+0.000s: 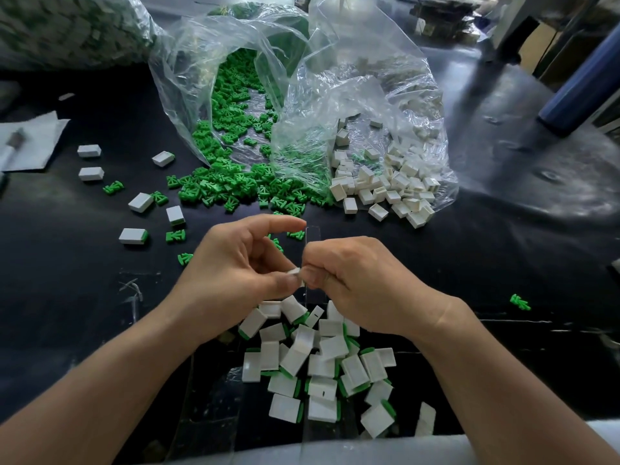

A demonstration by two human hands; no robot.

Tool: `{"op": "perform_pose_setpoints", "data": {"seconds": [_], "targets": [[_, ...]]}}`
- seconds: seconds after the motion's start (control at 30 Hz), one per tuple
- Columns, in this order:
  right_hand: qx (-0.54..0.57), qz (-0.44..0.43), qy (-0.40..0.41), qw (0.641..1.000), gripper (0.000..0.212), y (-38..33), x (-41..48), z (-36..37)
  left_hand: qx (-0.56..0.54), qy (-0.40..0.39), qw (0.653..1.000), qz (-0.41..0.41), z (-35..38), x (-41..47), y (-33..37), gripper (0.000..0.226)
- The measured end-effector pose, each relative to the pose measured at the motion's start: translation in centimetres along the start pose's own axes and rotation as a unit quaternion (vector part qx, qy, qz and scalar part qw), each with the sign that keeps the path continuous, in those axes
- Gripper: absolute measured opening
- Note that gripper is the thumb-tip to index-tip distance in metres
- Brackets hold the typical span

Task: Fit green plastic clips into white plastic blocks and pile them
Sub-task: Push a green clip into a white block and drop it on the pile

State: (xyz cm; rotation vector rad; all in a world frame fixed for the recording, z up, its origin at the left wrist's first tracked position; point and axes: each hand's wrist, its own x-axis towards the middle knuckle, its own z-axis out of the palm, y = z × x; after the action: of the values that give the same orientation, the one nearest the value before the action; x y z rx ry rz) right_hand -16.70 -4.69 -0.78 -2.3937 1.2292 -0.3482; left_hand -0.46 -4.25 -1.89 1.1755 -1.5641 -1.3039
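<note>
1. Nearest the body: pile of finished pieces (322,367), white blocks with green clip ends showing at their edges, lying loosely on the black table (503,250).
2. Just above the pile, both hands meet. Left hand (235,266) pinches a white block (297,272) at its thumb tip, index finger stretched forward above it.
3. Right hand (355,283) has its fingers curled tight, thumb pressed to the same white block. Whether a clip sits inside the curled fingers cannot be told.
4. Right of the hands, well apart: one stray green clip (520,302) on the table.
5. Left of the hands: scattered assembled blocks (141,202) and a few single clips among them.
6. Beyond the hands: loose green clips (235,187) spilling from the mouth of a clear plastic bag (188,62) that lies on its side.
7. Beside it on the right: a second clear bag (396,85) with bare white blocks (385,189) tumbling out of its open end.
8. Far left edge: a sheet of white paper (37,142).
9. Far back left: a large filled bag (67,28), contents blurred. Far right: a dark blue cylinder (583,85), tilted.
</note>
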Motion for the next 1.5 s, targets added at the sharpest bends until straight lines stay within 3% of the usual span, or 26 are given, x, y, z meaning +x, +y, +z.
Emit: {"op": "perform_pose_setpoints", "data": {"seconds": [0.13, 0.23, 0.33, 0.4, 0.5, 0.6, 0.8, 1.07, 1.33, 1.5], "targets": [[0.114, 0.02, 0.077, 0.99, 0.024, 0.3, 0.0, 0.1, -0.101, 0.034, 0.994, -0.008, 0.1, 0.3, 0.3, 0.048], [0.234, 0.068, 0.106, 0.964, 0.036, 0.5, 0.1, 0.2, -0.133, 0.041, 0.99, 0.001, 0.4, 0.4, 0.4, 0.046], [0.368, 0.143, 0.099, 0.914, 0.053, 0.7, 0.2, 0.2, -0.162, 0.053, 0.985, 0.008, 0.5, 0.5, 0.3, 0.043], [0.465, 0.172, 0.042, 0.868, 0.057, 0.6, 0.4, 0.6, -0.177, 0.053, 0.983, 0.01, 0.6, 0.5, 0.2, 0.043], [0.597, 0.174, -0.05, 0.781, 0.061, 0.0, 0.7, 1.0, -0.182, 0.045, 0.982, 0.012, 0.6, 0.3, 0.2, 0.044], [0.648, 0.178, -0.047, 0.739, 0.055, -0.3, 0.8, 1.3, -0.183, 0.044, 0.982, 0.02, 0.7, 0.2, 0.3, 0.042], [0.65, 0.188, 0.001, 0.736, 0.049, -0.7, 0.9, 1.9, -0.165, 0.053, 0.984, 0.037, 0.9, 0.1, 0.2, 0.04], [0.605, 0.195, 0.003, 0.772, 0.05, -0.6, 0.7, 2.1, -0.137, 0.058, 0.988, 0.049, 1.1, 0.1, 0.3, 0.04], [0.592, 0.172, 0.016, 0.787, 0.046, -1.0, 0.6, 2.1, -0.19, 0.046, 0.98, 0.038, 0.9, 0.2, -0.1, 0.038], [0.623, 0.173, -0.005, 0.763, 0.053, -1.1, 0.7, 2.0, -0.198, 0.047, 0.978, 0.041, 0.9, 0.2, 0.0, 0.04]]}}
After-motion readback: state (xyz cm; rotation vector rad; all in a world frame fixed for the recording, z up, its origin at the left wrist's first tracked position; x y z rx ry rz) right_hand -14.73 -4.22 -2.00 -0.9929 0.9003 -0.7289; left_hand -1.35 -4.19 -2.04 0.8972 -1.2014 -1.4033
